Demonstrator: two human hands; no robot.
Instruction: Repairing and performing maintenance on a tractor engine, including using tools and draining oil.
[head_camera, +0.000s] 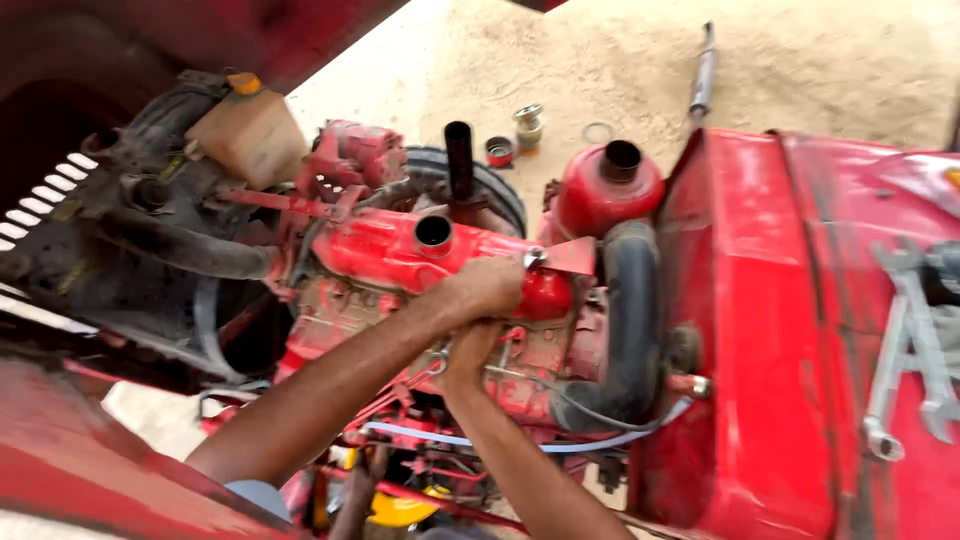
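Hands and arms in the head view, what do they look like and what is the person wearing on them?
Both arms are bare from above the elbow down to the fingers. The left hand and the right hand wear no gloves, and no watch, ring or band shows. The only clothing in view is a pale blue-grey sleeve edge at the left upper arm. The fingers are partly hidden against the red engine.

Red engine manifold (400, 250), glossy, lying horiz. atop engine, round open port facing up near mid.
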